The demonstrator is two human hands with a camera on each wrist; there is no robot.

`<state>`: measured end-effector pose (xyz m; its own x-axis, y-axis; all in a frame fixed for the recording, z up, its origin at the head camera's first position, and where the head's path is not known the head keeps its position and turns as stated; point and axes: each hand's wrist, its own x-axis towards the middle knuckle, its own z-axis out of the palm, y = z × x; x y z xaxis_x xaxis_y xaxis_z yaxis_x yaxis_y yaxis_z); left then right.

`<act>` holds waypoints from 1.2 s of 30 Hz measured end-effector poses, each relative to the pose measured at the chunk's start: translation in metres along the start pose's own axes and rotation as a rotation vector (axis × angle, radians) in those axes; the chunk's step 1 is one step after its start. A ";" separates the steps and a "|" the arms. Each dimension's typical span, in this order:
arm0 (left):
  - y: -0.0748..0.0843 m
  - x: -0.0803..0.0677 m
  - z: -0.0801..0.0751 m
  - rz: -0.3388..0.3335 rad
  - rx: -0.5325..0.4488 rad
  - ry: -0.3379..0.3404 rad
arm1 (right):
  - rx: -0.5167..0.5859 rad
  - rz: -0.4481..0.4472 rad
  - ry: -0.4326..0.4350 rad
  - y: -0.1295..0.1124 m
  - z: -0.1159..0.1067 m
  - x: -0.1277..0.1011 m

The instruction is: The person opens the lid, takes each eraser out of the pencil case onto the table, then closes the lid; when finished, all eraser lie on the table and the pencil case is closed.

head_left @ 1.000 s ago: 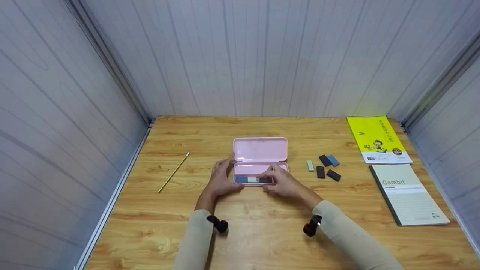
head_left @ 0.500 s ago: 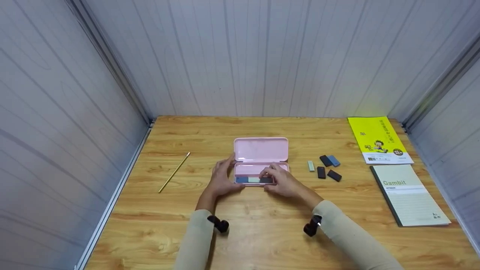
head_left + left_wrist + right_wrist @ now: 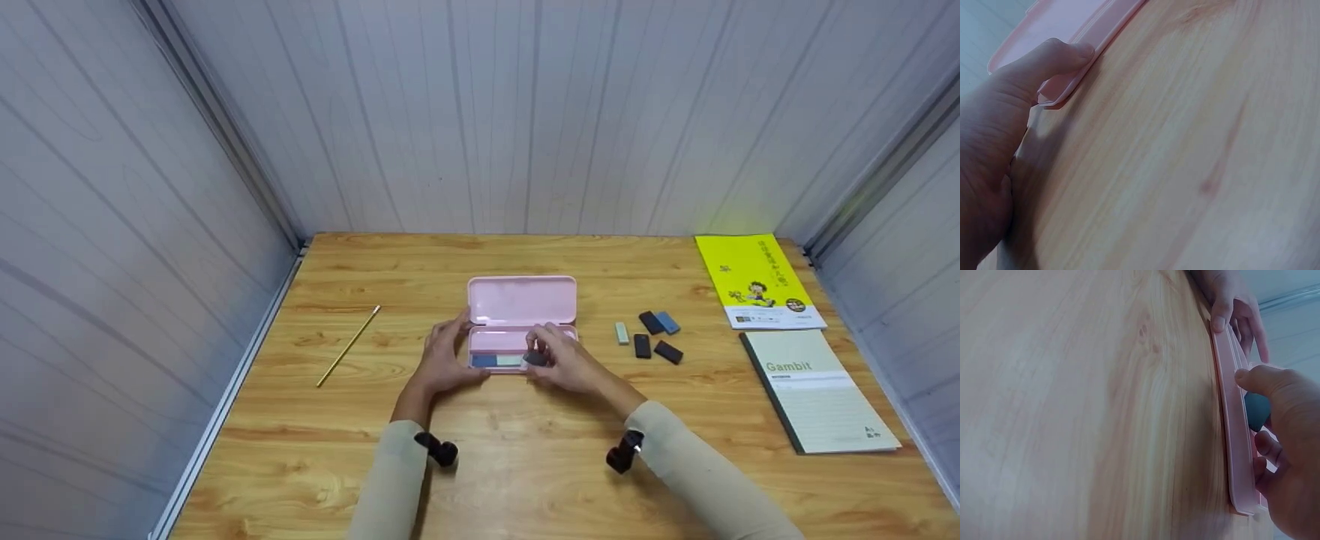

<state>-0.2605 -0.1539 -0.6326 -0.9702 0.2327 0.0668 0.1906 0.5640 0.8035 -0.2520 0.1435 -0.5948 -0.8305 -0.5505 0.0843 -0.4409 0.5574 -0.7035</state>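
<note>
Right now the person's right hand (image 3: pixel 564 365) is pinching a small dark rectangular eraser (image 3: pixel 535 358) between thumb and fingertips, just above the near edge of the open pink plastic pencil case (image 3: pixel 522 299). Two more erasers, one blue (image 3: pixel 484 360) and one pale (image 3: pixel 509 360), are lying in the tray just left of those fingers. Her left hand (image 3: pixel 444 358) is bracing the case's left end, thumb pressing its corner, fingers curling round it.
</note>
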 end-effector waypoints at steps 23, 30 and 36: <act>-0.001 0.000 0.000 0.004 0.018 -0.012 | 0.044 -0.024 0.127 0.000 -0.002 0.001; -0.001 0.001 0.000 -0.005 0.001 -0.019 | 0.070 0.011 0.103 -0.001 -0.008 -0.002; -0.002 0.002 -0.001 0.001 0.008 -0.013 | 0.086 -0.006 0.128 0.006 -0.017 -0.009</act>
<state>-0.2630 -0.1550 -0.6336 -0.9680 0.2437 0.0595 0.1926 0.5700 0.7987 -0.2529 0.1624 -0.5875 -0.8672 -0.4667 0.1738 -0.4195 0.4964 -0.7600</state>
